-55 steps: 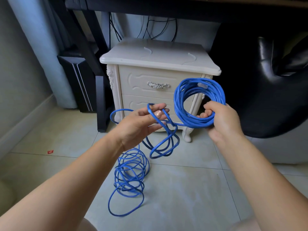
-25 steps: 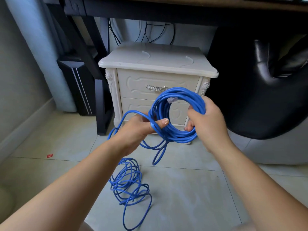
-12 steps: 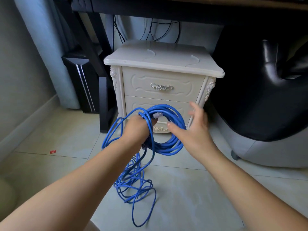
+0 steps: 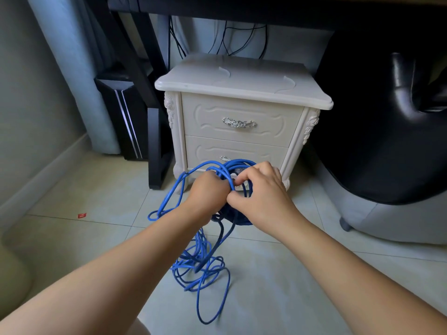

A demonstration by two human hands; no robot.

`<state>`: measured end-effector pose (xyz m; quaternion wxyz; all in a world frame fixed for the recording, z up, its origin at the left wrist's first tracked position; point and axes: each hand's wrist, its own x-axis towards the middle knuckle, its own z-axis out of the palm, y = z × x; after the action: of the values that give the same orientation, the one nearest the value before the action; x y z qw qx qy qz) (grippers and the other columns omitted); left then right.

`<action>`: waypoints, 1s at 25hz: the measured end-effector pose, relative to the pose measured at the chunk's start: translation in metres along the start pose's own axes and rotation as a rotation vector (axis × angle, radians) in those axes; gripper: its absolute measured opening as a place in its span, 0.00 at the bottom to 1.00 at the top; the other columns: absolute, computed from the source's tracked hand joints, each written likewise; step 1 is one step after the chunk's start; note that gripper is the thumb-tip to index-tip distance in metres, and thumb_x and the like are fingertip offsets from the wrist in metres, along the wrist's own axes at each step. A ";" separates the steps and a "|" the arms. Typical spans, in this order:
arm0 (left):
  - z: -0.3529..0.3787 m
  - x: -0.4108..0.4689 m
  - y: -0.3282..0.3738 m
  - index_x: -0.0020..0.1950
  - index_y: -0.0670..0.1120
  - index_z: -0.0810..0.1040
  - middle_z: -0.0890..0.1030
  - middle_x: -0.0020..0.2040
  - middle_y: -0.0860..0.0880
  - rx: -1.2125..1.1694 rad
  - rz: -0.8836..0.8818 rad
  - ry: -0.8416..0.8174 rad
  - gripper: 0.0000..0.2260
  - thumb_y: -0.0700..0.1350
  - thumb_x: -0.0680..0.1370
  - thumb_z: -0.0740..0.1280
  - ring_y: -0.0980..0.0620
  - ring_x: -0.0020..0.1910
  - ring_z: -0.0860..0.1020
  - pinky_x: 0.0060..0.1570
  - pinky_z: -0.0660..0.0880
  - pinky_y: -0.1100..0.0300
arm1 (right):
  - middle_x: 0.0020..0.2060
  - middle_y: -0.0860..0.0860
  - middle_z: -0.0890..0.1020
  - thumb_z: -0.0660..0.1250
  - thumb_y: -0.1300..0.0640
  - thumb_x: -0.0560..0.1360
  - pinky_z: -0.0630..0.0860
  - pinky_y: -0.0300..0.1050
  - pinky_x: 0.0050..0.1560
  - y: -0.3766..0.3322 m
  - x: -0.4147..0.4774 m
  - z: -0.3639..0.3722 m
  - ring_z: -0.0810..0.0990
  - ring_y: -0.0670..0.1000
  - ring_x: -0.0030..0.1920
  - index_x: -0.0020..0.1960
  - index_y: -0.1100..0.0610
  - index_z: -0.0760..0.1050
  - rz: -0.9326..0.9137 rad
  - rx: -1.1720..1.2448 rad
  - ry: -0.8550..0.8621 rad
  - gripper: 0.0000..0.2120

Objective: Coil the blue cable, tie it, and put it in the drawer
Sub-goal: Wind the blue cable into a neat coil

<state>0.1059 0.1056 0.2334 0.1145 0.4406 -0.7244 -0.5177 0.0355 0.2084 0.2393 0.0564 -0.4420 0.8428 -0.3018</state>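
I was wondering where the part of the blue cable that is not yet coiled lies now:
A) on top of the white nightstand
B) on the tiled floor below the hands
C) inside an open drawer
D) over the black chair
B: the loose loops of the blue cable lie heaped on the tiled floor, below the left hand and right hand gripping the coil.
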 end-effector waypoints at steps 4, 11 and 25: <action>0.001 -0.004 -0.001 0.46 0.38 0.77 0.79 0.33 0.45 0.007 0.054 -0.022 0.06 0.39 0.75 0.62 0.49 0.30 0.77 0.30 0.73 0.60 | 0.50 0.47 0.72 0.68 0.52 0.72 0.57 0.39 0.47 0.000 0.002 0.003 0.68 0.49 0.58 0.42 0.51 0.74 0.103 0.089 0.053 0.04; 0.003 -0.008 -0.010 0.48 0.45 0.76 0.84 0.38 0.47 0.254 0.187 0.016 0.07 0.47 0.73 0.65 0.46 0.40 0.83 0.45 0.81 0.47 | 0.27 0.50 0.66 0.67 0.55 0.68 0.62 0.45 0.34 0.002 0.006 -0.003 0.63 0.51 0.32 0.24 0.55 0.61 0.279 0.194 0.050 0.20; -0.029 -0.018 0.000 0.37 0.48 0.76 0.71 0.28 0.54 -0.367 0.503 0.067 0.13 0.30 0.72 0.66 0.56 0.28 0.69 0.31 0.69 0.63 | 0.30 0.56 0.74 0.62 0.66 0.75 0.83 0.48 0.35 0.058 0.026 -0.015 0.77 0.55 0.31 0.38 0.64 0.74 0.756 0.920 0.015 0.07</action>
<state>0.1347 0.1008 0.2514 0.3403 0.2365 -0.7010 -0.5804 -0.0273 0.2197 0.2239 0.3399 -0.0392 0.7247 -0.5982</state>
